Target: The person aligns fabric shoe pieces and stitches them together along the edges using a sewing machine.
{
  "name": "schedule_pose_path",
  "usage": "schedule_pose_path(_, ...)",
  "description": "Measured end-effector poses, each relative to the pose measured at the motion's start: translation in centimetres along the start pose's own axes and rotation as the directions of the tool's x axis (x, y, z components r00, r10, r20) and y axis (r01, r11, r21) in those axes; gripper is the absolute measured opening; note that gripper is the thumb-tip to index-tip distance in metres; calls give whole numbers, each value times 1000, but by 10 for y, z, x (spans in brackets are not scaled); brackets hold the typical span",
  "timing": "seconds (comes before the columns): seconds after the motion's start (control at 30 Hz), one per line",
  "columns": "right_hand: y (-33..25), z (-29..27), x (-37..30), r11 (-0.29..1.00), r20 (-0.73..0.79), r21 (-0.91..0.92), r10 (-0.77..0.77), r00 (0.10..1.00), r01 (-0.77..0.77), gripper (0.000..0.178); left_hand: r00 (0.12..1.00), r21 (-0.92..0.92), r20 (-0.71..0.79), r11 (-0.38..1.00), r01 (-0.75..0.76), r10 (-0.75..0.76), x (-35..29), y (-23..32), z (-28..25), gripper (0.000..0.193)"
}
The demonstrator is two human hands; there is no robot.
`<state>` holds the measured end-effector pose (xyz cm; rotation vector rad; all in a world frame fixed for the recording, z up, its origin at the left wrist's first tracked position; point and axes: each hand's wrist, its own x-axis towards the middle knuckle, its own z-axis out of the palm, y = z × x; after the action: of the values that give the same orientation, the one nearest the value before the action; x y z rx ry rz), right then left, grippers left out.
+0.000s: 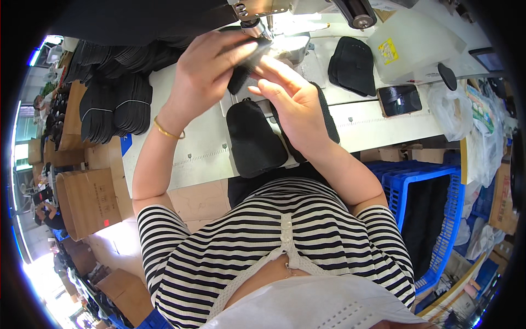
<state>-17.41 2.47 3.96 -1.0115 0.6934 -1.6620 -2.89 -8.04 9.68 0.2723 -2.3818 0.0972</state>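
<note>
The black piece sits near twelve o'clock, by the machine. The left hand pinches it; whether the right hand, toward one o'clock, grips it cannot be told. It looks light, softly flexible, probably best held by its edges.

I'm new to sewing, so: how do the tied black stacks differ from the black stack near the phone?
The tied stacks show many layers; the loose stack by the phone shows few. A pale band crosses the tied stacks; the loose stack shows none. Both are black.
</note>
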Motion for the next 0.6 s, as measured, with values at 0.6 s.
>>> schedule_pose_path(0.6, -8, -5, -8, 995, -53, -11, 99, 994, -100, 38, 999, 292, -38, 956, 11, 0, 0, 48, 17, 42)
